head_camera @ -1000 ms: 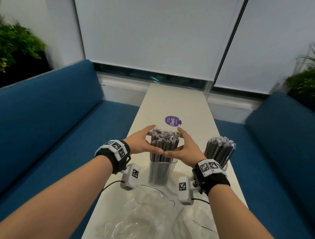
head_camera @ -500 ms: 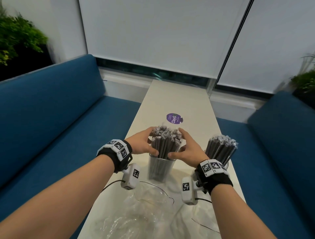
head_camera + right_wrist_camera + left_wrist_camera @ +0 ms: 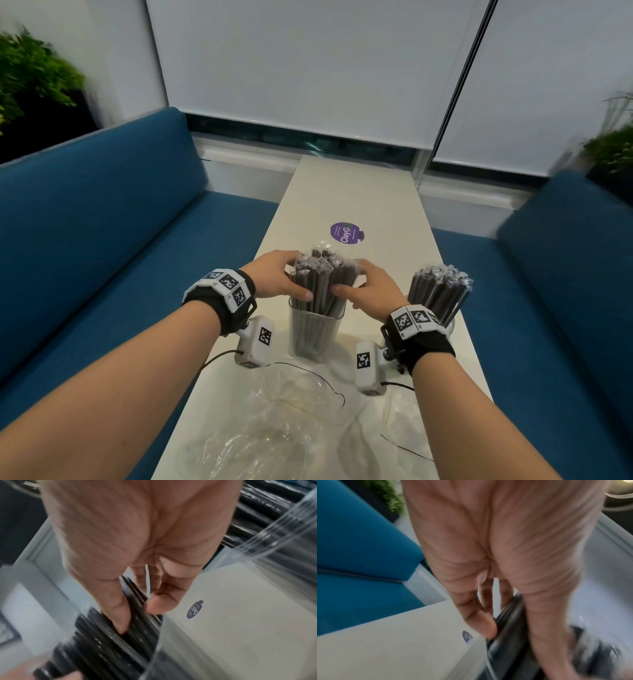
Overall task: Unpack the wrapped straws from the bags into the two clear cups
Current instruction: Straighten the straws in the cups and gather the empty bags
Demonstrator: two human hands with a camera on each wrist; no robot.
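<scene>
A bundle of dark wrapped straws (image 3: pixel 320 284) stands in a clear cup (image 3: pixel 313 337) at the middle of the white table (image 3: pixel 356 192). My left hand (image 3: pixel 284 277) grips the bundle from the left, just above the cup's rim. From the right, my right hand (image 3: pixel 368 287) grips the same bundle. In the left wrist view my left hand (image 3: pixel 498 626) curls against the dark straws (image 3: pixel 510 616). The right wrist view has my right hand (image 3: pixel 135 616) pinching the straws (image 3: pixel 102 635) over the cup's rim (image 3: pixel 159 635). A second clear cup (image 3: pixel 450 323), at the right, holds more straws (image 3: pixel 436 291).
Crumpled clear plastic bags (image 3: pixel 291 428) and thin black cables (image 3: pixel 329 387) lie on the table near me. A purple round sticker (image 3: pixel 346 233) is stuck farther along the table. Blue sofas (image 3: pixel 102 222) flank the narrow table on both sides.
Both hands have closed in tighter around the straw bundle in the middle cup. My head view has shifted a little; the cups stay where they were.
</scene>
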